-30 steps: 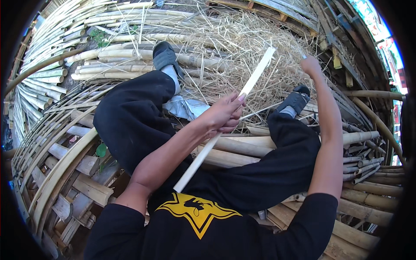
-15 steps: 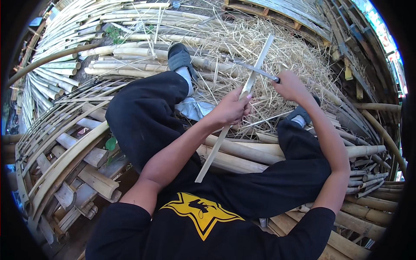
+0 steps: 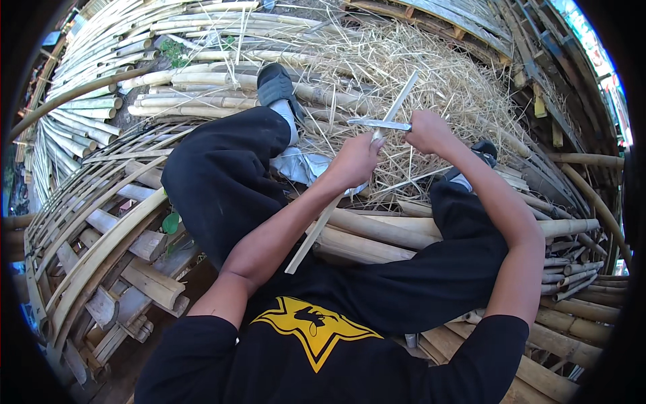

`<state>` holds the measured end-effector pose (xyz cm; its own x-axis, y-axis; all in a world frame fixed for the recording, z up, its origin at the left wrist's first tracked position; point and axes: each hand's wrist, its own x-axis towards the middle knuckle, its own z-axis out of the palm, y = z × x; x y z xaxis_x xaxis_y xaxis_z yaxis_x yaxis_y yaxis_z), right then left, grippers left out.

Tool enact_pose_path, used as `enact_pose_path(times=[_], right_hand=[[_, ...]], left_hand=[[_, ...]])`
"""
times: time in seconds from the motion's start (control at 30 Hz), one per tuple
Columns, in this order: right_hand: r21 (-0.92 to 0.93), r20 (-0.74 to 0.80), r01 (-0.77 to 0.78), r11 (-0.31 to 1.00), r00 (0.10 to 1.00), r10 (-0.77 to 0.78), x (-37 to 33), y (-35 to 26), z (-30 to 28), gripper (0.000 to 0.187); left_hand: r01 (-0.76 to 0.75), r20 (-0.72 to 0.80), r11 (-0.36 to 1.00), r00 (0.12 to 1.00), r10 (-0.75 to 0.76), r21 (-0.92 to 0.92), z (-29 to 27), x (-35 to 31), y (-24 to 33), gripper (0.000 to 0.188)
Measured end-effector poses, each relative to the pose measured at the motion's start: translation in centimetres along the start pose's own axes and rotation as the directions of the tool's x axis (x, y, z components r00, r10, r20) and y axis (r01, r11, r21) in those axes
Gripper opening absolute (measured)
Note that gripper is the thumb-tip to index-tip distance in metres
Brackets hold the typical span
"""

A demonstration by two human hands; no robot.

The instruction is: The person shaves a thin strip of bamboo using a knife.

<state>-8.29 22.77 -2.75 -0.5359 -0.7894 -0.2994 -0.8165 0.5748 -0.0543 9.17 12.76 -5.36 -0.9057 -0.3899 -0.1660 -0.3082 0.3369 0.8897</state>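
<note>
My left hand (image 3: 355, 161) is closed around the middle of a flat, pale bamboo strip (image 3: 313, 237). The strip slants from near my lap up and away to the right, its far end over the shavings. In my right hand (image 3: 429, 132) is the handle of a knife (image 3: 380, 124), its metal blade pointing left. The blade crosses the strip just beyond my left hand's fingers and appears to rest on it. My fingers hide most of the knife's handle and the gripped part of the strip.
Bamboo shavings (image 3: 437, 74) are heaped between and beyond my feet. Bamboo poles (image 3: 377, 229) lie under my legs, with more stacked at the far left. A curved bamboo frame (image 3: 101, 242) stands at my left, and a wooden pallet (image 3: 444, 23) at the far right.
The knife has come nearer along the strip toward my left hand, its blade now lying flatter across. The strip has shifted down and left, and my left hand has turned slightly.
</note>
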Motion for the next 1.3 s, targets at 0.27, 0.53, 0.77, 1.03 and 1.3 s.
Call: enact_pose_path(times=[0.27, 0.53, 0.77, 1.03, 1.3], right_hand=[[-0.136, -0.134, -0.208, 0.969, 0.973, 0.19, 3.2, 9.9, -1.9, 0.024], [-0.192, -0.195, -0.277, 0.942, 0.951, 0.24, 4.4, 13.7, -2.0, 0.027], [0.025, -0.37, -0.702, 0.712, 0.655, 0.659, -3.7, 26.8, -7.3, 0.033], [0.314, -0.157, -0.143, 0.939, 0.967, 0.2, 0.8, 10.4, -2.1, 0.053], [0.19, 0.051, -0.033, 0.981, 0.998, 0.024, -1.1, -1.1, -0.8, 0.046]], left_hand=[[-0.012, 0.145, 0.993, 0.989, 0.03, -0.12, 1.3, 0.1, -1.5, 0.035], [-0.079, 0.157, 0.997, 0.985, 0.076, 0.015, -0.4, -0.8, 0.7, 0.028], [0.115, 0.068, 0.97, 0.992, -0.103, -0.213, -2.0, -1.1, -0.9, 0.026], [0.412, 0.442, 0.571, 0.892, -0.093, -0.71, -1.2, -0.4, -0.3, 0.028], [0.363, 0.384, 0.649, 0.916, -0.116, -0.669, -1.1, 0.1, 0.1, 0.026]])
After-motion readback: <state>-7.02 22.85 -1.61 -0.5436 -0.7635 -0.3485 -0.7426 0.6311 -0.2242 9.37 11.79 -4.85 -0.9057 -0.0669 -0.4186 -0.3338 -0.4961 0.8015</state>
